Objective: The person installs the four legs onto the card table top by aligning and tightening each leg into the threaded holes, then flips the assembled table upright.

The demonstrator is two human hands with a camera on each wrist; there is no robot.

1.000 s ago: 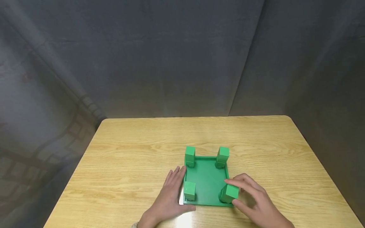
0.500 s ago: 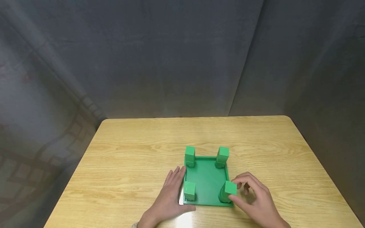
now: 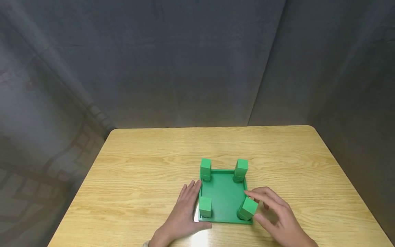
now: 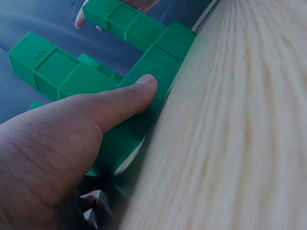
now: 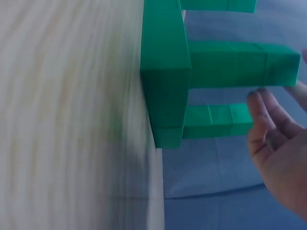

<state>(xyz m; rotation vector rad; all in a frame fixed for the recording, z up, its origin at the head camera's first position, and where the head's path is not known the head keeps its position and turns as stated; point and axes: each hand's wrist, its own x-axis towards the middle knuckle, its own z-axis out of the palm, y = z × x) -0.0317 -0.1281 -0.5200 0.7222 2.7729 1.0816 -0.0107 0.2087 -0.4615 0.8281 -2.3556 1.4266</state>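
On the wooden table [image 3: 148,161], your left hand [image 3: 182,214] lay flat against the green tray [image 3: 223,195], steadying it — good. Your right hand [image 3: 273,214] pinched the near-right peg [image 3: 248,208], which leaned. Straightening it before pressing would have seated it better.

Bright green all over for the tray [image 3: 224,195] in the lower centre, and the same solid green on its four square posts [image 3: 205,168]. One post carries a small raised "120" [image 4: 39,54]. The counter [image 3: 148,171] is pale yellow wood with wavy brown grain. Behind it, a plain dark grey curtain [image 3: 185,61] fills the upper frame.
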